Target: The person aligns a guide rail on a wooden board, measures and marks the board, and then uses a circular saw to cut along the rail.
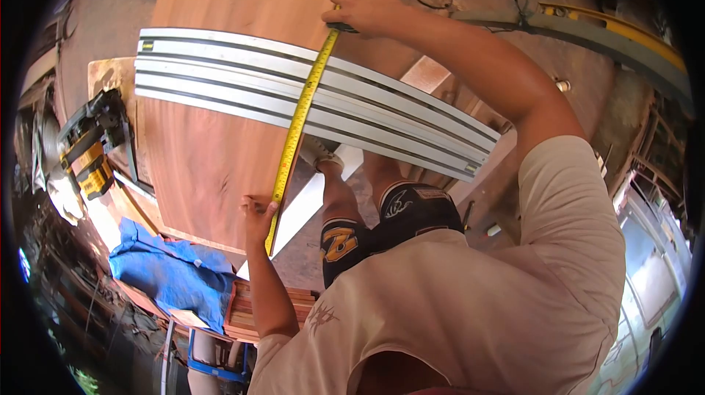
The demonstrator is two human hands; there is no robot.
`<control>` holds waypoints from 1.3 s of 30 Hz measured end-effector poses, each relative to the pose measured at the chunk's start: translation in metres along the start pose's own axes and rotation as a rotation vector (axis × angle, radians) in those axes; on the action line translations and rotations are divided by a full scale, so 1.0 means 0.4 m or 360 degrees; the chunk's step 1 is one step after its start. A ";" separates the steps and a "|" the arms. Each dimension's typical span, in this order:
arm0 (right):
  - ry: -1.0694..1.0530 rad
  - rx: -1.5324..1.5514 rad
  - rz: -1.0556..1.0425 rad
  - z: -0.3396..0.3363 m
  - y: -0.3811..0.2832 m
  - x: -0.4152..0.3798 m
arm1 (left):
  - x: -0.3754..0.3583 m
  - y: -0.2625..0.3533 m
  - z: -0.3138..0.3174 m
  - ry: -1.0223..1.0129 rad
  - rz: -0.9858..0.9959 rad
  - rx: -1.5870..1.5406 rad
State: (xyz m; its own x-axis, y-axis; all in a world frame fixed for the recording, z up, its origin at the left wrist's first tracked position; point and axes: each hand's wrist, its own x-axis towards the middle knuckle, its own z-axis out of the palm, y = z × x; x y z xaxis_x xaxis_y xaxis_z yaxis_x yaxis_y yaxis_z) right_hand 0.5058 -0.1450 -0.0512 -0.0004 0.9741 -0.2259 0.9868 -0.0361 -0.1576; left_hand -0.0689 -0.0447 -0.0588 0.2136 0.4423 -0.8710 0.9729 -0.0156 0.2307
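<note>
A yellow tape measure [297,127] is stretched along the long edge of a brown wooden panel [202,152]. My right hand [363,9] is closed around its dark case at the far end of the blade. Near the panel's near corner, my left hand [258,210] pinches the blade, with the end of the tape extending a little past the fingers. The blade crosses over a silver guide rail [220,53] with dark stripes, which lies across the panel and sticks out well past its edge on the right.
A yellow and black power saw [92,163] stands left of the panel. Blue cloth [172,266] lies by the near end, beside stacked wooden strips [246,310]. A yellow level [613,24] and a loose cable [433,2] are at the upper right. My legs are beside the panel.
</note>
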 end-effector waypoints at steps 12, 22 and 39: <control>-0.0707 0.0475 -0.0291 -0.151 -0.016 -0.036 | -0.218 0.011 0.089 0.0263 0.0589 0.0266; -0.0874 0.0536 -0.0130 -0.185 -0.414 -0.090 | -0.355 -0.031 -0.078 0.0562 0.0699 0.0241; -0.0119 0.0735 -0.0335 -0.030 -1.182 0.227 | -0.329 -0.238 -0.004 0.1468 0.0575 -0.0354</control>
State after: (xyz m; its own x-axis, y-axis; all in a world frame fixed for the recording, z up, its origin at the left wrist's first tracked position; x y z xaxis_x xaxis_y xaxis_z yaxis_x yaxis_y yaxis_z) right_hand 0.0409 -0.0370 0.0142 -0.2195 0.9529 -0.2093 0.7897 0.0476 -0.6116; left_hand -0.1899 -0.1001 0.0346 0.2487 0.9653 -0.0802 0.8048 -0.1599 0.5716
